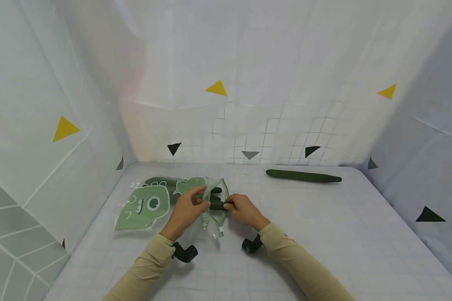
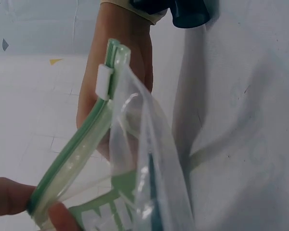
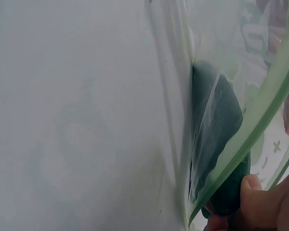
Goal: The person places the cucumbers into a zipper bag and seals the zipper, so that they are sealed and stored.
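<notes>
A clear zip bag (image 1: 122, 219) with a green cartoon print lies on its side at the left of the table. Several dark green cucumbers (image 1: 162, 181) are inside, their ends showing near the open mouth. My left hand (image 1: 185, 212) pinches one lip of the mouth; the left wrist view shows the green zip strip (image 2: 70, 144) between thumb and finger. At the mouth, my right hand (image 1: 245, 211) grips the end of a cucumber (image 3: 229, 192) whose other part lies within the bag. Another cucumber (image 1: 305, 176) rests alone at the back right.
The white table (image 1: 324, 242) is bounded by white cloth walls (image 1: 286, 54) at the back and both sides. A white zip slider (image 2: 103, 82) sits near one end of the strip. Black wrist cameras (image 1: 186, 253) hang below both wrists.
</notes>
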Demonstrator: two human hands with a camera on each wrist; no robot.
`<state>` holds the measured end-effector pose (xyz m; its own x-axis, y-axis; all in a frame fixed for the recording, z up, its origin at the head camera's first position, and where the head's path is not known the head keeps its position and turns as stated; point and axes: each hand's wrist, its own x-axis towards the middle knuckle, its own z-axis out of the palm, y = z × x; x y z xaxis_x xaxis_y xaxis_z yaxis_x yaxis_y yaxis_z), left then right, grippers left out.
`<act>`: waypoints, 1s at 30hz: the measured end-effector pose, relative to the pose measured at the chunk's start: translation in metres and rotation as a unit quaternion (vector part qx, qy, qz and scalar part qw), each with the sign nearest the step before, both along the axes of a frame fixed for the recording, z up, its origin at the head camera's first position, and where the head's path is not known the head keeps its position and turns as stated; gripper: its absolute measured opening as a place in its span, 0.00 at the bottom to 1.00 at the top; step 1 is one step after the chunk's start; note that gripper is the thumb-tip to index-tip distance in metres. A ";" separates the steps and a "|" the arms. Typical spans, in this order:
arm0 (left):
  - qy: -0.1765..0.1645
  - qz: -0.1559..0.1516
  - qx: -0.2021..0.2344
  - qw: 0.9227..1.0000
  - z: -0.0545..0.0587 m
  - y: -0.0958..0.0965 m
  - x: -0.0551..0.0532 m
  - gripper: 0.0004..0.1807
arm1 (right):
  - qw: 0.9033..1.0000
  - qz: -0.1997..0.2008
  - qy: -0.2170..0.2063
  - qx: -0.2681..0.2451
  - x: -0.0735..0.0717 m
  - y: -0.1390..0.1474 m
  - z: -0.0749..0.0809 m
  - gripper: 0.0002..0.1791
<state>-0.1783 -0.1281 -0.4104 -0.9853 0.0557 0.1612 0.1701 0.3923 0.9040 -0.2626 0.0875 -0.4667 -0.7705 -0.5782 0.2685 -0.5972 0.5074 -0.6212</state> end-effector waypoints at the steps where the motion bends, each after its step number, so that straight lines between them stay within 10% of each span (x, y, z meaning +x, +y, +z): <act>1: 0.002 0.000 -0.001 1.000 0.000 0.000 0.000 0.30 | 1.000 -0.001 -0.001 0.000 0.000 -0.001 0.000 0.07; 30: 0.003 0.006 0.002 1.000 -0.002 0.000 -0.002 0.30 | 1.000 -0.007 -0.016 0.018 -0.007 -0.028 -0.003 0.08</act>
